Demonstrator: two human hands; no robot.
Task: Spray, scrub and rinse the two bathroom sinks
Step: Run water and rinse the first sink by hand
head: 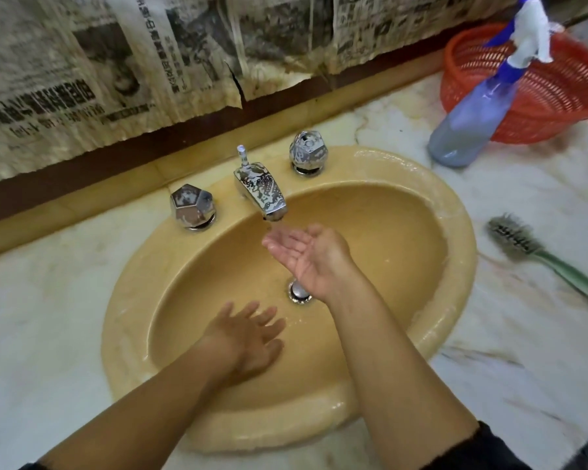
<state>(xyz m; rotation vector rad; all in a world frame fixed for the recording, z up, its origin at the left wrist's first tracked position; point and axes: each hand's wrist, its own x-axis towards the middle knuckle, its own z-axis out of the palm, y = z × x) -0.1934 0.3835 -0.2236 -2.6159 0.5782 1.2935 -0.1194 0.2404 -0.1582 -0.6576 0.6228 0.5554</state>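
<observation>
sink point(455, 232) ochre yellow | counter point(48, 317) white veined marble | basket point(557, 96) orange-red | bottle point(469, 123) pale blue | brush point(564, 266) green

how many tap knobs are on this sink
2. One knob sits left of the spout on the sink rim, the other knob right of it, nearer the spray bottle. None seem hidden.

Bathroom: yellow sink point(455, 212), chrome tap point(260, 189)
</observation>
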